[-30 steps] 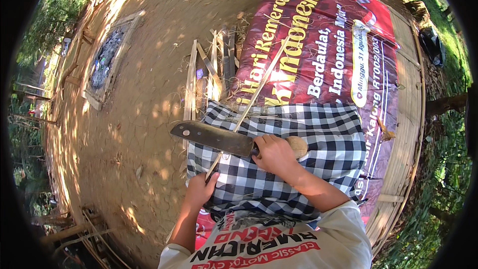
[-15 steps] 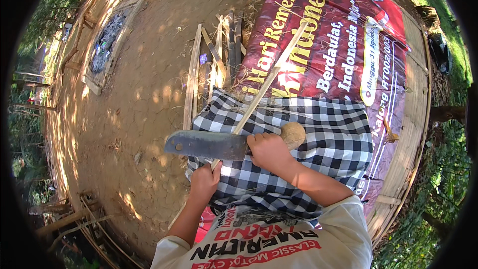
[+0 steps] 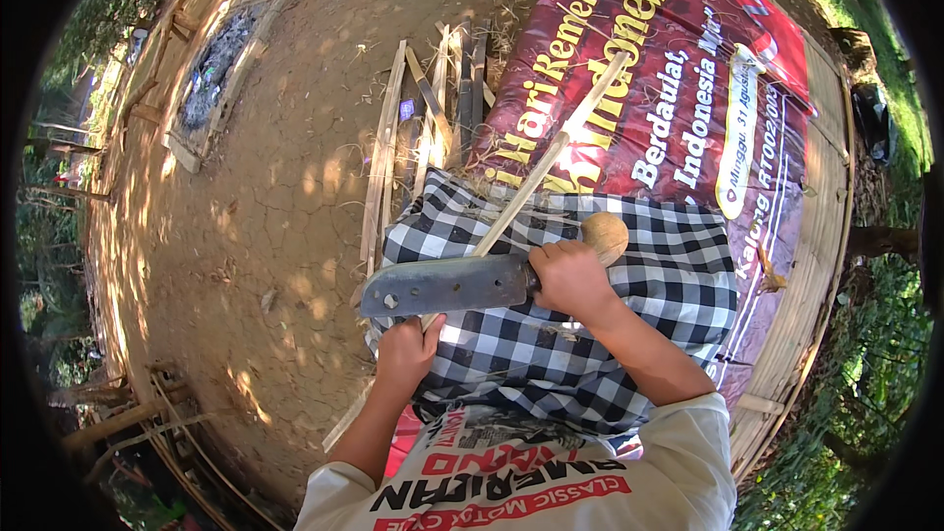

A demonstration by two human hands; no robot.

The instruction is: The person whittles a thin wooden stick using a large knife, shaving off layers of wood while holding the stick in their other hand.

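My right hand (image 3: pixel 570 280) is wrapped round the handle of a broad cleaver-like knife (image 3: pixel 442 285), whose rounded wooden handle end (image 3: pixel 605 233) sticks out beyond the fist. The dark blade points left, with a few holes near its tip, and lies across a long pale bamboo strip (image 3: pixel 536 174). My left hand (image 3: pixel 405 349) grips the strip's near end just below the blade. From there the strip slants away to the upper right, over a black-and-white checked cloth (image 3: pixel 659 275) on my lap. Part of the strip is hidden under the blade.
A dark red printed banner (image 3: pixel 688 88) covers a slatted bamboo platform (image 3: pixel 821 187) on the right. Several split bamboo strips (image 3: pixel 385 157) and curly shavings lie beyond the cloth. At the far left, a wood-framed ash pit (image 3: pixel 221 69) sits in the bare dirt ground (image 3: pixel 285 187).
My right hand has slid the knife to the right and slightly away, along and across the strip. My left hand keeps its hold, nearly in the same place.
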